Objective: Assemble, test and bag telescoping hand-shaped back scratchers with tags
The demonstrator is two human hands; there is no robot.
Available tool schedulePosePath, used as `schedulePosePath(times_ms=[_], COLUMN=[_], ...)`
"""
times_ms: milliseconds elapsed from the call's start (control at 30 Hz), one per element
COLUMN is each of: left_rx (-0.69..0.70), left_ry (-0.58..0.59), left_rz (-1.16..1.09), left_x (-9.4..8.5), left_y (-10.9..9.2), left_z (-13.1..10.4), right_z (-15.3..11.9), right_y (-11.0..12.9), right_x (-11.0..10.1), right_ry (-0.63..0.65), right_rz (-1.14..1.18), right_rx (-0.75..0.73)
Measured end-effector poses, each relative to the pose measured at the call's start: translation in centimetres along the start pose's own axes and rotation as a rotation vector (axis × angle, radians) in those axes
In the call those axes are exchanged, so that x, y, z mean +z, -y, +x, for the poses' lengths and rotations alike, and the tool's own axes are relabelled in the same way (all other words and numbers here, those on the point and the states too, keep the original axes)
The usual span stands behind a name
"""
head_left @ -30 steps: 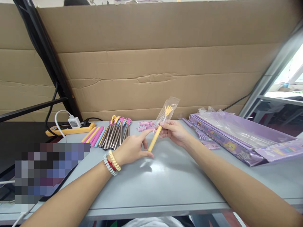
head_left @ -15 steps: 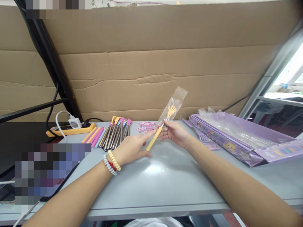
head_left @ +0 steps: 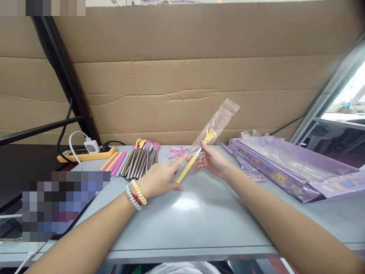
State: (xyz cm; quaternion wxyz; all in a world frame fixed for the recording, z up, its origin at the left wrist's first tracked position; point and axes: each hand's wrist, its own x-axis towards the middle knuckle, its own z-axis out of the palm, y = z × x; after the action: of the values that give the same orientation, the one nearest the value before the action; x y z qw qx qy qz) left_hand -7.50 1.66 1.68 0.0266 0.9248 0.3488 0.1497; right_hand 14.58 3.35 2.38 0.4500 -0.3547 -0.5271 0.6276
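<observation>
A yellow back scratcher (head_left: pixel 186 169) with a hand-shaped head lies slanted between my two hands, its head inside a clear plastic bag (head_left: pixel 224 115). My right hand (head_left: pixel 214 161) is closed around the bagged upper shaft, thumb on top near the yellow head. My left hand (head_left: pixel 161 178) is at the yellow handle, index finger at the bag's lower edge and thumb by the handle's end. Its other fingers are partly hidden. Left of it lies a pile of back scratchers (head_left: pixel 139 161) with dark shafts and pink, yellow and blue heads.
Small pink printed cards (head_left: pixel 177 152) lie behind my hands. Coloured tubes (head_left: pixel 116 163) and a yellow power strip (head_left: pixel 94 154) are on the left. At right, a purple box (head_left: pixel 273 179) holds clear bags, beside a purple back scratcher (head_left: pixel 242 163). Cardboard (head_left: pixel 171 76) walls the back.
The bag now stretches farther up and right beyond the yellow head. My right thumb has shifted upward toward the head. My left hand has stayed nearly in place.
</observation>
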Motion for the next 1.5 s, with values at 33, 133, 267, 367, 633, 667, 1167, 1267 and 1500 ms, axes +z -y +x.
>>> schedulePosePath(times_ms=[33, 133, 267, 367, 633, 667, 1167, 1267, 1500], left_rx=[-0.002, -0.015, -0.046, -0.06, -0.066, -0.063, 0.042, 0.057, 0.139], left_ry=[0.001, -0.009, -0.041, -0.06, -0.082, -0.077, -0.122, -0.126, -0.248], left_rz=[0.005, 0.013, -0.003, -0.001, 0.027, 0.028, 0.04, 0.044, 0.155], left_x=[0.0, -0.1, -0.2, -0.2, -0.1, -0.1, -0.5, -0.4, -0.2], left_y=[0.0, -0.1, -0.2, -0.2, -0.2, -0.1, -0.6, -0.6, -0.3], left_z=[0.0, 0.0, 0.0, 0.0, 0.0, 0.0, -0.4, -0.4, -0.2], right_z=[0.0, 0.0, -0.2, -0.3, -0.4, -0.4, -0.2, -0.1, 0.0], right_y=[-0.1, -0.4, -0.7, -0.8, -1.5, -1.5, -1.7, -1.8, -2.1], right_x=[0.0, 0.4, 1.2, 1.5, 1.9, 2.0, 1.4, 1.4, 1.4], right_ry=[0.011, 0.026, 0.039, 0.049, 0.088, 0.094, 0.144, 0.165, 0.161], right_rz=[-0.014, -0.063, -0.135, -0.188, -0.378, -0.388, -0.44, -0.431, -0.398], right_rx=[-0.007, -0.01, 0.02, 0.012, 0.019, 0.024, 0.075, 0.085, 0.081])
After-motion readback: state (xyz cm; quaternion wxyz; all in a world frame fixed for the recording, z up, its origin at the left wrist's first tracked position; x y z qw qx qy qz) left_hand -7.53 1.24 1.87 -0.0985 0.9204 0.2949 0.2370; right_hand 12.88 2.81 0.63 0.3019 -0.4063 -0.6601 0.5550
